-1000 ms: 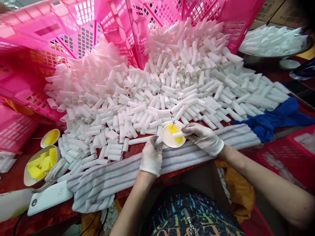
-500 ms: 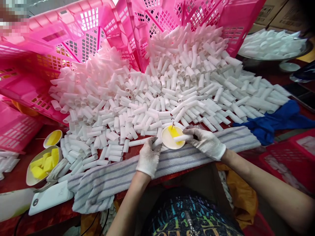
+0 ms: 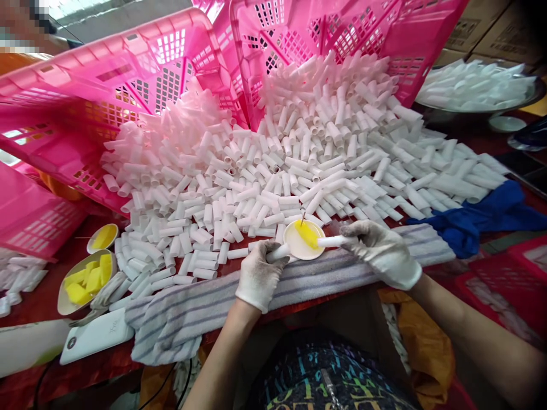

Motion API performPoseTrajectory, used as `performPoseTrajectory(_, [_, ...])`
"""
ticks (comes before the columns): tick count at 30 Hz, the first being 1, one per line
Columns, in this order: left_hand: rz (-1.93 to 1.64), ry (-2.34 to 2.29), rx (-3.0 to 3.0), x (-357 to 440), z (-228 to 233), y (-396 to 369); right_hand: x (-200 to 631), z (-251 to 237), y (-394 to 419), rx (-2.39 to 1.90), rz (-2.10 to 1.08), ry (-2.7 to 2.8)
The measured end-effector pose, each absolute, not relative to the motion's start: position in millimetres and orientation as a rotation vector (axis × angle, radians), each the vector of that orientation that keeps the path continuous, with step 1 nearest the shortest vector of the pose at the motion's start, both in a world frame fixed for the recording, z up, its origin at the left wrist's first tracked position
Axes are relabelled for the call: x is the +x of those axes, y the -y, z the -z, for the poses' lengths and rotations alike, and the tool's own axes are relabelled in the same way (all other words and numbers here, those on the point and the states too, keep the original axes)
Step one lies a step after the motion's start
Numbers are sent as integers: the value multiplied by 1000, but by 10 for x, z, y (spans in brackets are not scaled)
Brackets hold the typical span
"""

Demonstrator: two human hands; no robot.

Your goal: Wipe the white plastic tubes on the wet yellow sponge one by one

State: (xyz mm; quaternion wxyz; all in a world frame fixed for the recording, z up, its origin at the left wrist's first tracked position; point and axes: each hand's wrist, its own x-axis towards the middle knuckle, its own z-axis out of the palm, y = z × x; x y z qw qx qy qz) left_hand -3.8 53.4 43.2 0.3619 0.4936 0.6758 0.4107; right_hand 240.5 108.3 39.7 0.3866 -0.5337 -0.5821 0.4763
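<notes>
My gloved right hand grips a white tube whose end reaches over a small white dish of yellow paste with a thin stick standing in it. My gloved left hand holds another white tube just left of the dish. Both hands rest over a striped grey towel along the table's near edge. Behind the dish lies a big heap of white tubes spilling from two tipped pink crates.
At the left stand two bowls of yellow pieces and a white phone. A blue cloth lies at the right, and a metal basin of white tubes stands at the back right. A red crate is at the lower right.
My right hand has drawn its tube back to the right, off the dish's middle. The left hand has shifted slightly and its tube now shows clearly. The view has moved a little.
</notes>
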Motion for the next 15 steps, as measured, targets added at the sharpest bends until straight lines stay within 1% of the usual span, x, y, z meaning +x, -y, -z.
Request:
performPoseTrajectory(5, [-1065,-1548,1423,73,-455,-490,2251,-597,-992,-1296,-1434,1295])
performPoseTrajectory(7, [-1059,-1524,1437,114,-516,-465,2209,-610,-979,-1316,-1444,1326])
performPoseTrajectory(11, [-966,-1496,1339,254,-646,-376,2226,-578,-836,-1294,-1235,1505])
performPoseTrajectory(15, [-846,-1389,1311,485,-629,-227,2259,-567,-603,-1104,-863,1900])
